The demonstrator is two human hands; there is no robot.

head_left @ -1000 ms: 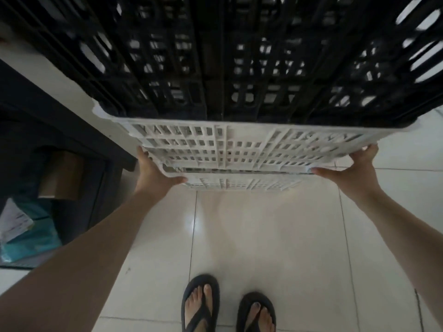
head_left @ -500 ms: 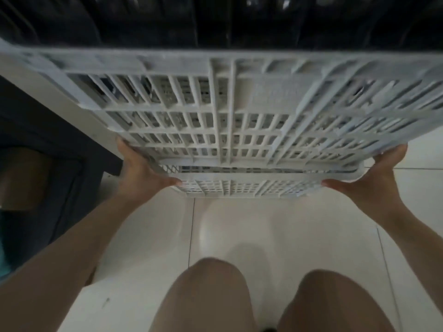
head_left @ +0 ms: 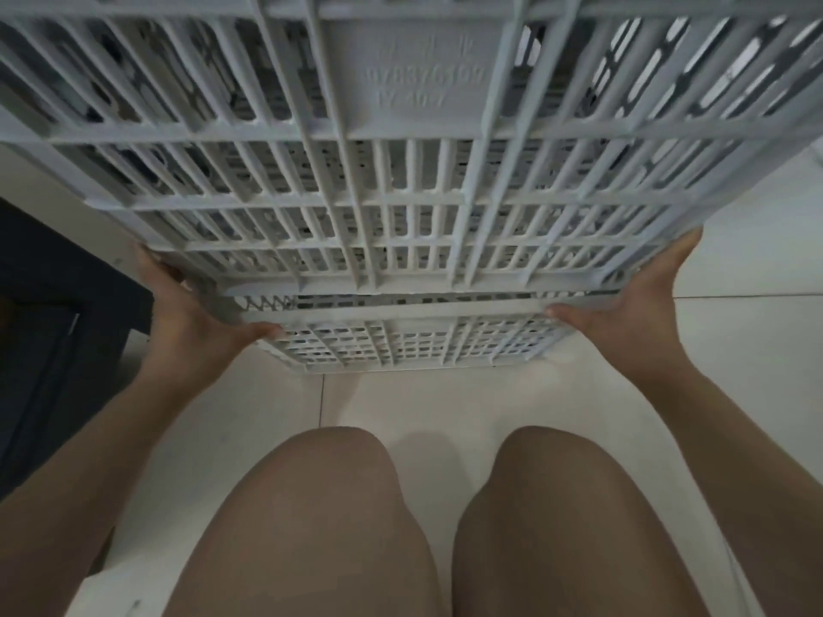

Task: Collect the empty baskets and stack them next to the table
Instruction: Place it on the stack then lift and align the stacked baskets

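Holding the white basket [head_left: 414, 180] by its two short ends, I have it tilted so its slatted underside faces me and fills the upper part of my view; its long axis runs left to right across me. A second white basket [head_left: 409, 345] sits nested against it at the near, lower edge, and dark shapes show through the slats farther up, which I judge to be more baskets, though I cannot tell how many.

My left hand [head_left: 191, 318] clasps the left end, thumb laid along the near rim and fingers wrapped out of sight behind. My right hand [head_left: 632, 305] mirrors it on the right end, palm against the side wall, thumb along the rim. Both hands are closed on the basket and equally near it, arms stretched forward and slightly spread.

My knees [head_left: 436, 505] are bent beneath, over the pale tiled floor [head_left: 401, 403]. A dark piece of furniture [head_left: 53, 305], likely the table, stands just to the left. The set-down spot should be the bare floor straight below the baskets, beside that furniture.
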